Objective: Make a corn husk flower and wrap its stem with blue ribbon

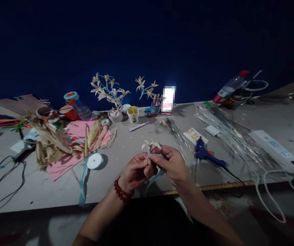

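Observation:
Close together over the front of the table, both hands work on one pale husk flower [150, 145]. My left hand [136, 172] is closed in a pinch round its stem, just below the petals. Opposite it, my right hand [172, 166] pinches a light blue ribbon [156, 179] against that same stem; the ribbon's tail hangs below the fingers. Fingers hide much of the stem. A white-centred roll of blue ribbon [95, 161] lies to the left, its loose end draped toward the table's front edge.
Dried corn husks [51, 143] lie on pink sheets [57, 171] at left. Finished flower branches [108, 89] stand behind, near small tubs [133, 115] and a lit phone [168, 99]. On the right are a blue glue gun [208, 154], wires [179, 135] and a power strip [273, 150].

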The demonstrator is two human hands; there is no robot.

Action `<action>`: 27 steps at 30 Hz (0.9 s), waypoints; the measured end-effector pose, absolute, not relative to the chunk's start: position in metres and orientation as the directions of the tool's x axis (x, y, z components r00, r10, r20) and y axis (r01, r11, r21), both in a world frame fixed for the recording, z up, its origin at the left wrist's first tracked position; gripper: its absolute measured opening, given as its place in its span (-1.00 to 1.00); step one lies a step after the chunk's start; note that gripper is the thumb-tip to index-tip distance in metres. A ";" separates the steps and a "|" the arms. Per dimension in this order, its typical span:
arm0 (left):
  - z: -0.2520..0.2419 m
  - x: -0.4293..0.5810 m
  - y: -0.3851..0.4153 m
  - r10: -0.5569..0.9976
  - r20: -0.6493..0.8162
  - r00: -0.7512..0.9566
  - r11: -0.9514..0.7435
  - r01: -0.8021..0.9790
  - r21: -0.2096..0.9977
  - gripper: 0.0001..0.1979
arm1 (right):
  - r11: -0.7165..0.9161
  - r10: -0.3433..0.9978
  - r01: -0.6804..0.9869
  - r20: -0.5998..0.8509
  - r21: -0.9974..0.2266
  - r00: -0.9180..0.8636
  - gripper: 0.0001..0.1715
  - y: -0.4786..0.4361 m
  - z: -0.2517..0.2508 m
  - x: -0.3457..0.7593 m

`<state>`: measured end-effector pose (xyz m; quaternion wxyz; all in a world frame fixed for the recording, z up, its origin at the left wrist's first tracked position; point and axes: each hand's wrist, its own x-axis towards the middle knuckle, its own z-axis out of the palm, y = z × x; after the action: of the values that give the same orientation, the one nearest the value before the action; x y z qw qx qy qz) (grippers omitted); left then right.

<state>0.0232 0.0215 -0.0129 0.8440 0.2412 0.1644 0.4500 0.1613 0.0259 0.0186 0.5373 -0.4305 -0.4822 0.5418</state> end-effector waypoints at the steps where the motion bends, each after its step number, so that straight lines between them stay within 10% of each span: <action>1: -0.013 0.024 0.021 0.854 -0.075 0.515 0.457 -0.672 0.583 -0.76 | 0.097 0.994 -0.114 0.101 -0.989 -0.033 -0.85 0.026 0.018 0.163; 6: -0.008 0.018 0.014 0.994 0.097 0.050 -0.078 -0.294 0.953 -0.92 | 0.232 0.972 0.149 0.235 -0.961 0.008 -0.88 0.024 0.021 0.166; 10: -0.007 0.014 0.010 0.953 0.303 -0.030 -0.302 0.017 0.953 -0.95 | 0.249 0.967 0.211 0.256 -0.945 0.003 -0.87 0.024 0.019 0.164; 18: -0.005 0.017 0.015 0.989 -0.036 0.144 0.114 -0.584 0.804 -0.86 | 0.085 0.996 -0.119 0.086 -0.989 -0.003 -0.77 0.027 0.005 0.155; 27: -0.009 0.016 0.023 0.833 -0.070 0.549 0.483 -0.658 0.578 -0.76 | -0.009 0.995 -0.212 0.013 -0.977 -0.101 -0.85 0.029 0.010 0.160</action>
<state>0.0156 0.0231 -0.0086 0.8433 0.2514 0.1735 0.4421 0.1601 0.0287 0.0100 0.5248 -0.4170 -0.4693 0.5749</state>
